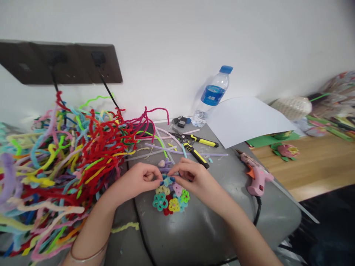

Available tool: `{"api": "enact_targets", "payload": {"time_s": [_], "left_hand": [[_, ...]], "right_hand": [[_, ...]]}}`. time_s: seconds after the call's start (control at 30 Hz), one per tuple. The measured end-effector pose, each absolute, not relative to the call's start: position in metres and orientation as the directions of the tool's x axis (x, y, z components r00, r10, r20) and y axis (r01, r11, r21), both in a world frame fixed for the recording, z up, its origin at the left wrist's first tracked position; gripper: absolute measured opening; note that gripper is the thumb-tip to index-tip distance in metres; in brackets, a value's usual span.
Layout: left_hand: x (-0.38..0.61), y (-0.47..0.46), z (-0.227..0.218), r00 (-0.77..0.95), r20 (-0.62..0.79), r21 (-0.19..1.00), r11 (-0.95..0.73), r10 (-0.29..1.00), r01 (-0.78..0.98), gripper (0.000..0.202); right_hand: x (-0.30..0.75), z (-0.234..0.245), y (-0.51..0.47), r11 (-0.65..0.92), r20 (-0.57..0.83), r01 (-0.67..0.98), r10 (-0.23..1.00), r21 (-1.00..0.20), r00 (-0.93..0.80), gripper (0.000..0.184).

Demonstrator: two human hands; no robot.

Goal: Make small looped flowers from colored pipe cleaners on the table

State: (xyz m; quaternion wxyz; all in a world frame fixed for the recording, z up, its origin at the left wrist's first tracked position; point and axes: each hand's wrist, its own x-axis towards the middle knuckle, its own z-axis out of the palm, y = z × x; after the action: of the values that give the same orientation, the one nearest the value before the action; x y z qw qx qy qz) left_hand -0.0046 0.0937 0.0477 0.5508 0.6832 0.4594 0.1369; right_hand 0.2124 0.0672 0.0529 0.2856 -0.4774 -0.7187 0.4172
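Observation:
A cluster of small pipe-cleaner flowers (174, 204) in teal, yellow, green, pink and red lies on the grey surface in front of me. At its far side, a light blue pipe-cleaner flower (167, 180) is pinched between both hands. My left hand (144, 179) holds it from the left with thumb and forefinger closed. From the right, my right hand (190, 175) grips it the same way, fingers curled. Purple pipe-cleaner loops (164, 166) show just beyond my fingertips. The fingers partly hide the flower.
A big heap of coloured pipe cleaners (91, 147) fills the left. Yellow-black pliers (196, 149) lie beyond my hands. A water bottle (213, 94), white paper (244, 116) and a pink glue gun (257, 179) stand or lie to the right. A black cable (140, 225) crosses the surface.

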Motion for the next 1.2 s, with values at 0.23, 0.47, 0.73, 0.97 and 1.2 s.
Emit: {"api": "enact_targets", "payload": {"time_s": [0.23, 0.47, 0.73, 0.97, 1.2], "left_hand": [[-0.005, 0.091, 0.049, 0.574, -0.301, 0.875, -0.019, 0.761, 0.484, 0.016], [-0.003, 0.091, 0.051, 0.559, -0.279, 0.874, -0.034, 0.78, 0.485, 0.02], [-0.009, 0.096, 0.049, 0.378, -0.204, 0.915, 0.039, 0.903, 0.401, 0.03], [-0.009, 0.096, 0.047, 0.352, -0.195, 0.91, 0.035, 0.915, 0.413, 0.029], [-0.009, 0.096, 0.051, 0.339, -0.196, 0.905, 0.037, 0.92, 0.424, 0.031]], "right_hand": [[0.216, 0.058, 0.065, 0.197, -0.055, 0.517, 0.9, -0.833, -0.432, 0.011], [0.217, 0.063, 0.061, 0.095, -0.138, 0.508, 0.905, -0.856, -0.402, 0.008], [0.231, 0.043, 0.062, -0.244, -0.319, 0.256, 0.893, -0.935, -0.316, 0.025], [0.222, 0.035, 0.058, -0.287, -0.35, 0.25, 0.9, -0.925, -0.261, 0.022], [0.22, 0.031, 0.059, -0.292, -0.353, 0.26, 0.906, -0.92, -0.232, 0.019]]}}
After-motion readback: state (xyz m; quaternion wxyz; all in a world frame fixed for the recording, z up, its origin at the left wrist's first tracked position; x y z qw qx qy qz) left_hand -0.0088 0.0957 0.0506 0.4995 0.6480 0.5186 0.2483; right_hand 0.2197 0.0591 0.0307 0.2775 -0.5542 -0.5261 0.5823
